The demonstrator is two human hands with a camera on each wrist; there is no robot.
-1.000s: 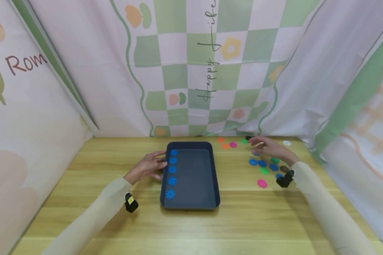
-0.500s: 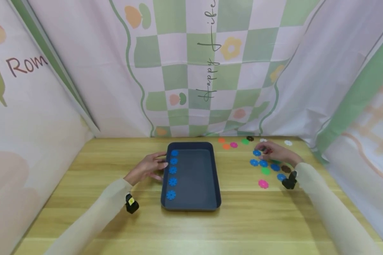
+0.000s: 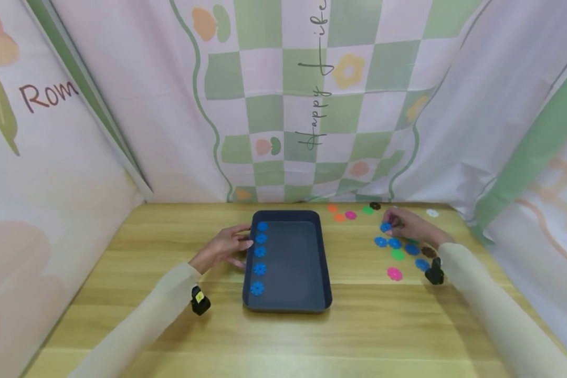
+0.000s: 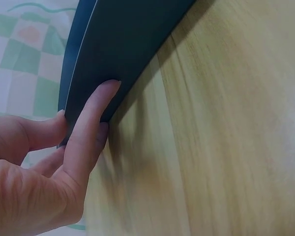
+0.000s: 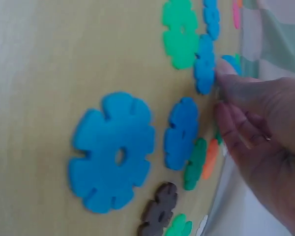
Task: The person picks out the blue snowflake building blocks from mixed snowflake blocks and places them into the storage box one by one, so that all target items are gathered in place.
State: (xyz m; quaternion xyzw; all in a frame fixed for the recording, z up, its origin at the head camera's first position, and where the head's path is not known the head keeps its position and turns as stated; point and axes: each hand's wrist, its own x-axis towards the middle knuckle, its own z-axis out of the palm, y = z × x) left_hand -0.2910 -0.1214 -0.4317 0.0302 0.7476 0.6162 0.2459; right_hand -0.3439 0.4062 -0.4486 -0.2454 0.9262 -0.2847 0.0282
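My left hand (image 3: 223,247) rests against the left side of a dark blue rectangular tray (image 3: 328,286). In the left wrist view, its fingers (image 4: 91,115) lie fairly straight along the tray's outer wall, with another fingertip at the rim. Inside the tray, several blue flower-shaped plastic discs (image 3: 260,269) form a column by the left wall. My right hand (image 3: 408,224) pinches a blue flower-shaped disc (image 3: 386,228) at the back right of the table; its thumb and fingertips partly hide that disc. More blue discs (image 5: 113,152) lie close by, flat on the wood.
Around the right hand lie green (image 3: 398,254), brown (image 3: 428,252) and pink (image 3: 394,274) discs. Orange (image 3: 340,217) and white (image 3: 432,212) ones sit toward the back edge. A patterned curtain (image 3: 307,105) hangs behind the wooden table (image 3: 283,346).
My right hand has drawn back from beside the black disc and closed its fingertips on a blue disc. The left hand stays at the tray. The head view has shifted slightly.
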